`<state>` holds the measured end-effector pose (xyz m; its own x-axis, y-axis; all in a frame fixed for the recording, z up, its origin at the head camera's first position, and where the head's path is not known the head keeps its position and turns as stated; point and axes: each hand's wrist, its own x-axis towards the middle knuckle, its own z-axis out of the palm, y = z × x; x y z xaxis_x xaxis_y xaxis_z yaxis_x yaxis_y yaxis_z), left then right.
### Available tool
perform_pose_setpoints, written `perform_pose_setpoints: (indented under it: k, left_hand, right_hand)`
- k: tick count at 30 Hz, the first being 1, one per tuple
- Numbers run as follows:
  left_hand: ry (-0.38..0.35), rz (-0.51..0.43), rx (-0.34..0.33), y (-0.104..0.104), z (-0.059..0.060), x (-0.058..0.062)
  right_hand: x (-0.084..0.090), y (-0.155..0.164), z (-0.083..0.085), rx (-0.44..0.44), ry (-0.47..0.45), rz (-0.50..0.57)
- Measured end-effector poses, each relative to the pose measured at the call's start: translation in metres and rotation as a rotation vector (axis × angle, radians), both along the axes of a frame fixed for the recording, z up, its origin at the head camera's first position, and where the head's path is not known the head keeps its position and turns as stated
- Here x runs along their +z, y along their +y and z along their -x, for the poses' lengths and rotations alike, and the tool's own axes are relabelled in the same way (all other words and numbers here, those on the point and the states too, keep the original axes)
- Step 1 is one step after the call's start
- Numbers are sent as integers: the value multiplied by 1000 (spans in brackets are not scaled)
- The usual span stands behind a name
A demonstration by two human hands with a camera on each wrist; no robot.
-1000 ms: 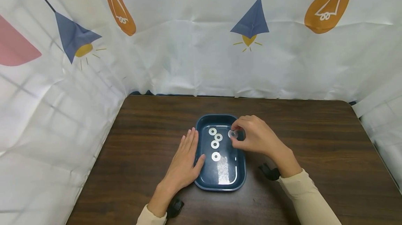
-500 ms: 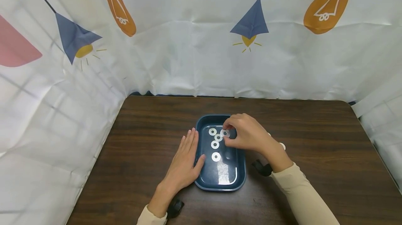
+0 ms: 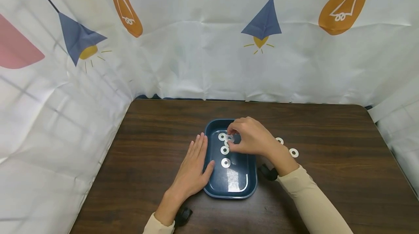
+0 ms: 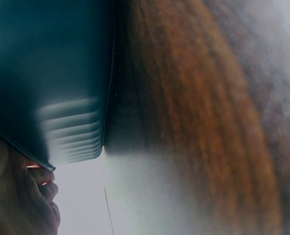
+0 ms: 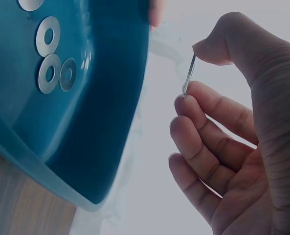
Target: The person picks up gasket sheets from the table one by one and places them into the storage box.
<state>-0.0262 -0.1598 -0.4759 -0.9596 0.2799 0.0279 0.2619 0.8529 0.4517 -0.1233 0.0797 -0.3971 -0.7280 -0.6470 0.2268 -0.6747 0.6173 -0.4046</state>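
Observation:
A dark blue tray (image 3: pixel 250 185) sits mid-table with three metal washers (image 3: pixel 224 150) lying in it. My right hand (image 3: pixel 230 138) hovers over the tray's far part and pinches a washer. The right wrist view shows that washer (image 5: pixel 188 76) edge-on between thumb and forefinger of the right hand (image 5: pixel 189 73), with the tray (image 5: pixel 100 137) and its washers (image 5: pixel 49 73) to the left. My left hand (image 3: pixel 193 165) lies flat on the table, its thumb against the tray's left rim. In the left wrist view the tray's wall (image 4: pixel 47 73) fills the left.
Two more washers (image 3: pixel 279 140) (image 3: pixel 293 152) lie on the dark wooden table (image 3: pixel 327 176) to the right of the tray. A patterned white cloth (image 3: pixel 209 45) walls in the table at the back and on both sides.
My right hand has carried the pinched washer leftwards, from the tray's right side to above the washers in it. That uncovered two washers on the table. The left hand stayed put.

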Motion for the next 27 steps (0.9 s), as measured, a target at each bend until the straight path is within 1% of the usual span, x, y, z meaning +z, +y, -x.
perform_pose_setpoints:
  k: [11, 15, 21, 23, 27]
  left_hand:
    - [-17, 20, -13, -2, 1, 0]
    - [-12, 19, -18, -2, 1, 0]
    - [8, 20, -23, -2, 2, 0]
    - [18, 16, -24, -2, 2, 0]
    - [16, 21, -22, -1, 1, 0]
  right_hand:
    - [-2, -8, 5, 27, -8, -21]
    - [-4, -11, 7, 35, -7, -27]
    - [-5, -16, 8, 36, 0, -68]
    - [-5, -17, 8, 39, -10, -77]
    - [-4, -20, 8, 54, -38, -77]
